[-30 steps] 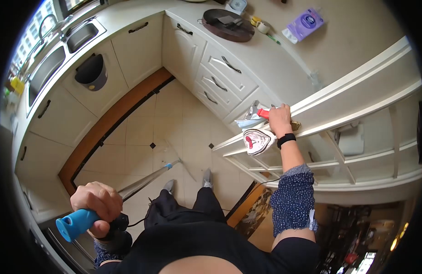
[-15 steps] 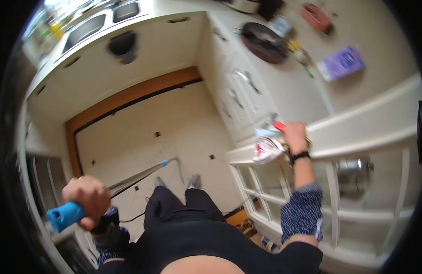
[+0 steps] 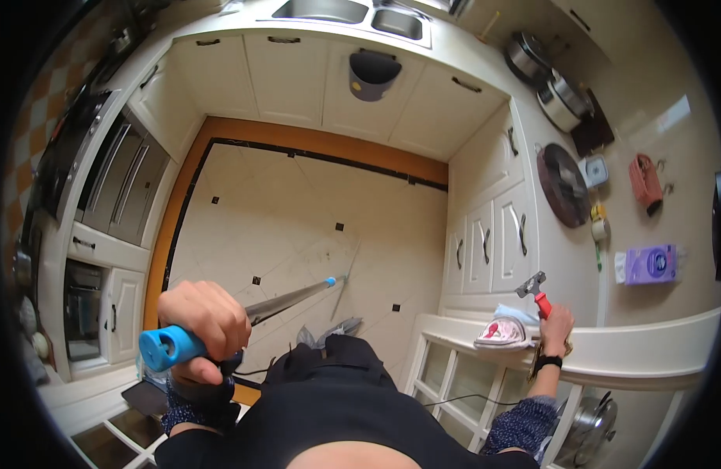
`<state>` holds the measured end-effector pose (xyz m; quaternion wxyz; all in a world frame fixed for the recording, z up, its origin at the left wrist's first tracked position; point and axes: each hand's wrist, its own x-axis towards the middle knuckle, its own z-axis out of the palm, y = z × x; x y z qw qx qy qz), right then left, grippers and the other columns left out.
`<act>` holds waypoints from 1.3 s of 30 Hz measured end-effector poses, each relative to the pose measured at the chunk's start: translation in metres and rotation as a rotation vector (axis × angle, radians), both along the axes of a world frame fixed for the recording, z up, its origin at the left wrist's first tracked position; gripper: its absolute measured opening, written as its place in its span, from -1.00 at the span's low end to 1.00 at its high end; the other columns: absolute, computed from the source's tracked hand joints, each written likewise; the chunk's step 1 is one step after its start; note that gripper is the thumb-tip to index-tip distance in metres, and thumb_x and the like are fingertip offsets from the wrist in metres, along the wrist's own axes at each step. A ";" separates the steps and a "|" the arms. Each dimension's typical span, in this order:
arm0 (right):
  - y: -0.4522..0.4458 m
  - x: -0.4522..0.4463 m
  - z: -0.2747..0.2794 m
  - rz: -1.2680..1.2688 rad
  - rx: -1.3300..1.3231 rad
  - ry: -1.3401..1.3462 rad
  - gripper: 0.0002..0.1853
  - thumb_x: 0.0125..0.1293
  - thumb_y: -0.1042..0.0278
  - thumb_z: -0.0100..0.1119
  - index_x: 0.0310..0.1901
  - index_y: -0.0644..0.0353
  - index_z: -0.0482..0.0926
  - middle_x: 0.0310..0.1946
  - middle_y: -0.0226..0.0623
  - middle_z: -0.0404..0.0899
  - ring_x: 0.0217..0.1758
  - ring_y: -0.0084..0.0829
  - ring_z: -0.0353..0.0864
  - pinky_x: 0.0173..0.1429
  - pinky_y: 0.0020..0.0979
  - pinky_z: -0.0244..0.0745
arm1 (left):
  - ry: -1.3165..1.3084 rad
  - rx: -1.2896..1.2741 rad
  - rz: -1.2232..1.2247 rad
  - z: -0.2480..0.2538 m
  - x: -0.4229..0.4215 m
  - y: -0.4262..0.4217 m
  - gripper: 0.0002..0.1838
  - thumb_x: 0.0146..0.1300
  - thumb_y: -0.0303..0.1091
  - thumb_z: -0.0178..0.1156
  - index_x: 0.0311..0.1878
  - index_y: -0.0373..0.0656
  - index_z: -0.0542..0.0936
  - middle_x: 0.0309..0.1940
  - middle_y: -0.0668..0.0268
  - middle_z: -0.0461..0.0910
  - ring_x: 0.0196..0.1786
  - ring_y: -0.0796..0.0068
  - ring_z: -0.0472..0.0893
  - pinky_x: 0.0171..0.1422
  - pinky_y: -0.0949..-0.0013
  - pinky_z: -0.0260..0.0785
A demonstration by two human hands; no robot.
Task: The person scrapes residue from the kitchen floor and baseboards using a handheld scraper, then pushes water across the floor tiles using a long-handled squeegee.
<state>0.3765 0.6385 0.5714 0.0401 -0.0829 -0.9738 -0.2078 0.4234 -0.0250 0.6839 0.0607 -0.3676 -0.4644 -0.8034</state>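
My left hand (image 3: 207,328) is wrapped round the blue grip (image 3: 171,349) of a long-handled floor squeegee. Its grey pole (image 3: 294,299) slants down to a blue joint and a thin, pale blade on the tiles, ahead of my feet. In my right hand (image 3: 558,328) is a scraper with a red handle (image 3: 542,305) and a metal head (image 3: 531,284) pointing up and away. That hand is above the white counter edge. Just left of it lies a pink-and-white item (image 3: 504,330) with a pale blue piece behind it; its kind is unclear.
Tiled floor (image 3: 298,211) lies between white cabinets. A grey bin (image 3: 372,76) hangs below the sink (image 3: 321,9). The right counter bears a dark round board (image 3: 562,186) and cookers (image 3: 562,102); a purple tissue pack (image 3: 649,264) is beyond. White glazed panels flank me.
My view has swung left, bringing the oven side into sight. Both hands keep their holds. The scraper's head now stands clearer of the pink-and-white item.
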 end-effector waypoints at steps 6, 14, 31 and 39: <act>-0.162 -0.024 -0.108 0.194 -1.100 0.104 -0.85 0.27 0.28 0.20 -0.26 0.18 0.53 -0.54 -0.48 0.47 -0.51 -0.57 0.49 -0.47 -0.43 0.40 | 0.040 0.107 0.325 0.007 0.029 -0.002 -0.70 0.01 -0.41 0.37 -0.61 -0.20 0.41 -0.83 0.33 0.36 -0.82 0.47 0.33 -0.66 0.45 0.32; -0.432 0.004 -0.119 -0.491 -2.784 -0.630 -0.59 0.39 0.16 0.05 0.20 -0.07 0.24 0.00 -0.04 0.50 0.00 -0.19 0.60 -0.09 -0.21 0.63 | 0.148 -0.166 0.215 -0.018 0.026 0.047 -0.77 0.04 -0.52 0.30 -0.58 -0.23 0.42 -0.71 0.27 0.41 -0.63 0.25 0.48 -0.45 0.25 0.40; -0.417 -0.137 -0.214 -0.488 -2.053 -1.206 -0.80 0.25 0.28 0.17 -0.11 -0.01 0.44 -0.48 -0.44 0.53 -0.47 -0.46 0.59 -0.39 -0.28 0.66 | -0.375 -0.392 0.847 -0.051 0.013 0.151 -0.75 -0.02 -0.51 0.25 -0.65 -0.20 0.36 -0.66 0.28 0.43 -0.57 0.32 0.42 -0.35 0.27 0.30; -0.422 -0.018 -0.179 -0.421 -1.792 -1.812 -0.81 0.25 0.24 0.14 -0.18 0.06 0.40 -0.55 -0.37 0.53 -0.57 -0.44 0.64 -0.63 -0.36 0.60 | -0.612 -0.200 1.298 0.005 0.125 0.191 -0.70 -0.01 -0.34 0.28 -0.69 -0.06 0.35 -0.77 0.38 0.36 -0.71 0.48 0.36 -0.36 0.31 0.22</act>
